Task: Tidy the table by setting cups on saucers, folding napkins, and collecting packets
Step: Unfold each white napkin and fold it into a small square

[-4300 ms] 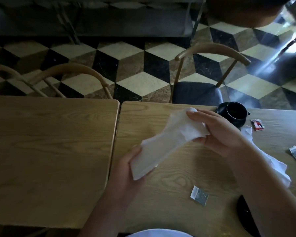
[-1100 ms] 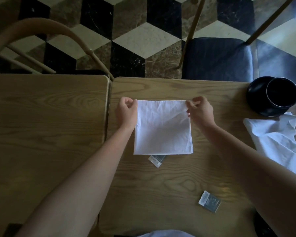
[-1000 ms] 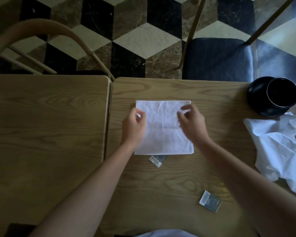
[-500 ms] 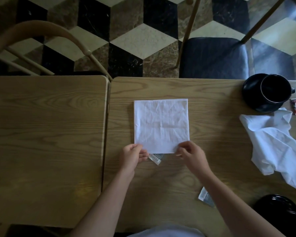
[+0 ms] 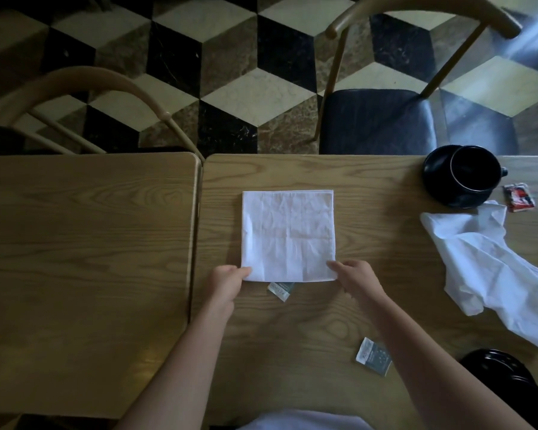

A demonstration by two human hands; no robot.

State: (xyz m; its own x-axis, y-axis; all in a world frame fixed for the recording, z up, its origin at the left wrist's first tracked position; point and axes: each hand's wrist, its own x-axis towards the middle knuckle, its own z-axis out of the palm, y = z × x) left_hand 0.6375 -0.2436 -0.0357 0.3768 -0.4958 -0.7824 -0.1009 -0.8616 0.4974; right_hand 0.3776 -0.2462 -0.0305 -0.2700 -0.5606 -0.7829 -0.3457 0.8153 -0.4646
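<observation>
A white napkin [image 5: 288,234], folded square, lies flat on the right wooden table [image 5: 370,305]. My left hand [image 5: 227,283] pinches its near left corner. My right hand [image 5: 356,279] pinches its near right corner. A grey packet [image 5: 280,289] pokes out from under the napkin's near edge. Another grey packet [image 5: 373,360] lies nearer me, beside my right forearm. A black cup [image 5: 474,170] stands on a black saucer [image 5: 438,184] at the far right. A red packet [image 5: 518,197] lies beside it. A crumpled white napkin [image 5: 491,268] sprawls at the right.
A second black saucer [image 5: 507,377] sits at the near right edge. A second wooden table [image 5: 84,274] adjoins on the left with a narrow gap. Two chairs [image 5: 376,119] stand beyond the far edge on a chequered floor.
The napkin was held in the air, then laid flat as a square. My hands went from its far corners, over its middle, down to its near corners.
</observation>
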